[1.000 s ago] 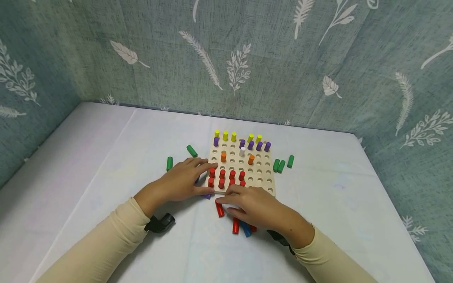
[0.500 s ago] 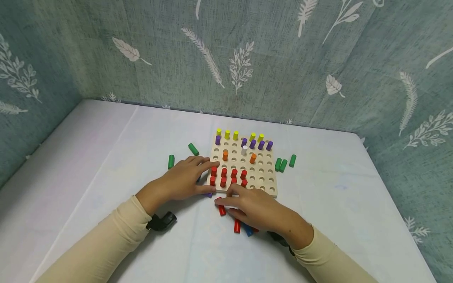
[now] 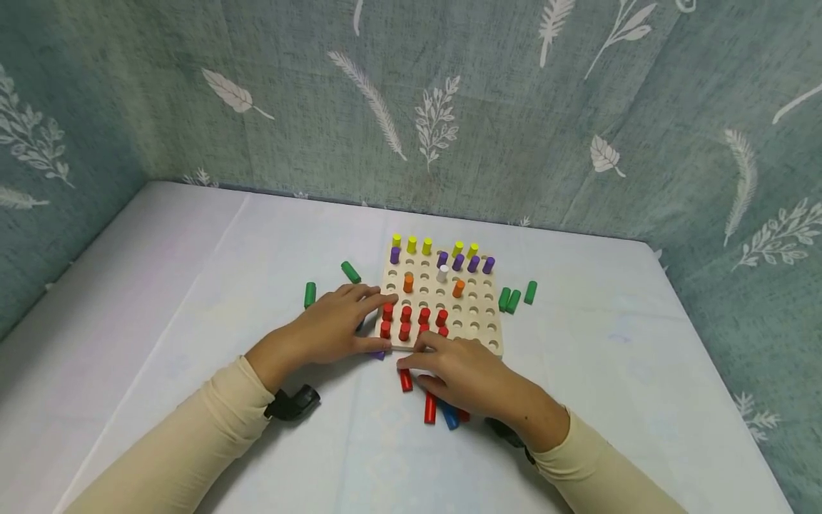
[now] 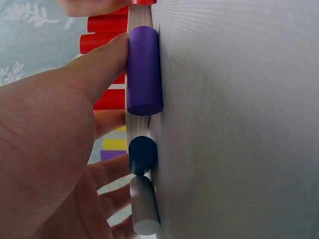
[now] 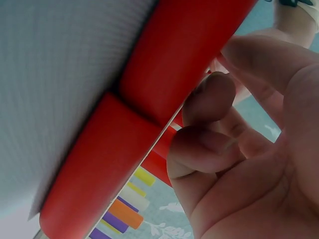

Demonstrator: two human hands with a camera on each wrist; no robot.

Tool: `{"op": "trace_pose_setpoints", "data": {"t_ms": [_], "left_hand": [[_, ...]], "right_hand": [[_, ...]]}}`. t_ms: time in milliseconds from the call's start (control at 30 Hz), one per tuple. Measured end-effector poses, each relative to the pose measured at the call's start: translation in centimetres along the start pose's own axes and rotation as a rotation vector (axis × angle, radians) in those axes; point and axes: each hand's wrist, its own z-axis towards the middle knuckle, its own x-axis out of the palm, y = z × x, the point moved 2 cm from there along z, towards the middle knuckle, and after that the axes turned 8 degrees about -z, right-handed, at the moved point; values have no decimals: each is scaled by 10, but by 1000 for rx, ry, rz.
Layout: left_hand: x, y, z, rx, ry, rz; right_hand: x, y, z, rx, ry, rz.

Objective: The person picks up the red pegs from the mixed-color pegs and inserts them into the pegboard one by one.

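Note:
A wooden pegboard [image 3: 465, 318] bears upright pegs: yellow and purple at the back, orange and white farther forward, and red [image 3: 406, 314] at the front left. My left hand [image 3: 327, 325] rests at the board's left edge, thumb at the front corner. Beside it lie purple [image 4: 144, 72], dark blue [image 4: 142, 152] and grey-white [image 4: 144, 204] pegs in the left wrist view. In front of the board, my right hand [image 3: 472, 375] touches a lying red peg [image 3: 406, 382] with its index fingertip; the thumb is apart from it. Its other fingers are bent, with nothing visible in them.
Another red peg [image 3: 429, 409] and a blue peg [image 3: 449, 415] lie below my right hand, which partly hides them. Green pegs lie right [image 3: 514, 301] and left [image 3: 350, 271] of the board. A patterned cloth [image 3: 282, 107] hangs behind the white table [image 3: 610, 385].
My right index finger has shifted slightly right, and the red peg under it has moved a little the same way. My left hand keeps its place at the board.

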Motion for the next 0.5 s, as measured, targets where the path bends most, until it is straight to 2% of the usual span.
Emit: {"op": "trace_pose_setpoints", "data": {"t_ms": [100, 300, 500], "left_hand": [[1, 0, 0, -4, 9, -3], [-2, -1, -1, -3, -13, -2], [-2, -1, -1, -7, 2, -9]], "right_hand": [[0, 0, -1, 6, -1, 11], [-1, 0, 0, 9, -15, -13], [0, 0, 0, 26, 10, -5]]}}
